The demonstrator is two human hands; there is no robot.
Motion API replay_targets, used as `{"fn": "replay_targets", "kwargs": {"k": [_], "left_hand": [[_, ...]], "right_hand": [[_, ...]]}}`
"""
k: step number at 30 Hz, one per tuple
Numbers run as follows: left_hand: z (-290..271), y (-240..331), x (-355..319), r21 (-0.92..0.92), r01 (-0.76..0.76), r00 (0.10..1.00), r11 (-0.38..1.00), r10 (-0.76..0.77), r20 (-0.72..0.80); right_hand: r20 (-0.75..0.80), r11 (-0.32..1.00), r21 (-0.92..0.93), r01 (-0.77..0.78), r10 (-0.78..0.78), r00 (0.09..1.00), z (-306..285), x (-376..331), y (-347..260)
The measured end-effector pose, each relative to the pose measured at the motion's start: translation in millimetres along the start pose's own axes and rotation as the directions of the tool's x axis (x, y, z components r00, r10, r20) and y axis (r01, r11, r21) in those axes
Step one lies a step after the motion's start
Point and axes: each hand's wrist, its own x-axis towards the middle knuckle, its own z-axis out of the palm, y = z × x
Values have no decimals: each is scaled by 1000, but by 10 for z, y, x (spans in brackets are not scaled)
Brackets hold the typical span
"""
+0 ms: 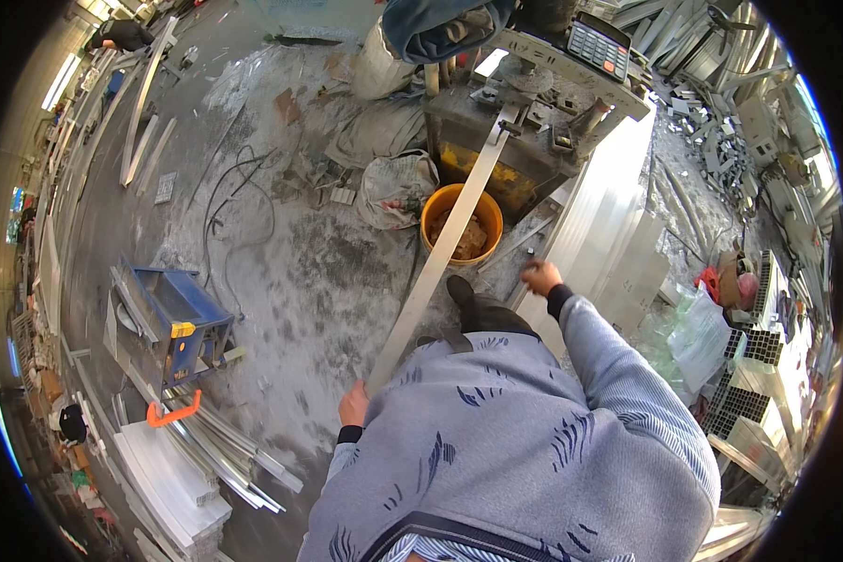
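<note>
A long, flat, silver-white metal bar [440, 251] slants from my left side up to a machine bench [482, 108], where its far end rests among metal parts. My left hand [354, 405] grips the near end of the bar; part of the fingers is hidden beside it. Out in front of my right leg, my right hand [539, 277] has its fingers curled together. A small dark thing shows near those fingertips, and I cannot make out whether they hold it. Under the bar stands an orange bucket [493, 208] with brownish material inside.
Long metal profiles [595, 239] lie on the right, beside scattered offcuts [712, 140]. A calculator [598, 47] sits on the bench. To the left stand a blue metal frame [183, 290] and stacked bars [164, 468]. A black cable [217, 211] crosses the dusty floor near a white sack [393, 192].
</note>
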Motion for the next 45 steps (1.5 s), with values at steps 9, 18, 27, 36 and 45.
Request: {"fn": "replay_targets", "kwargs": {"k": [9, 18, 27, 36, 45], "left_hand": [[-89, 22, -89, -17, 112, 992, 994, -111, 58], [-168, 218, -117, 26, 228, 969, 973, -230, 93], [-9, -35, -100, -22, 252, 955, 968, -245, 166], [385, -659, -254, -119, 204, 956, 972, -172, 237], [-20, -1371, -1195, 83, 299, 927, 951, -310, 211]], "right_hand": [[251, 553, 832, -42, -308, 918, -187, 1050, -1844], [158, 341, 932, -123, -75, 985, 25, 1458, -2331], [138, 350, 928, -130, 1, 990, 56, 1447, -2377], [78, 385, 921, -55, -45, 996, 123, 1118, -2474], [187, 343, 927, -152, -69, 980, 1020, 260, -2046]]}}
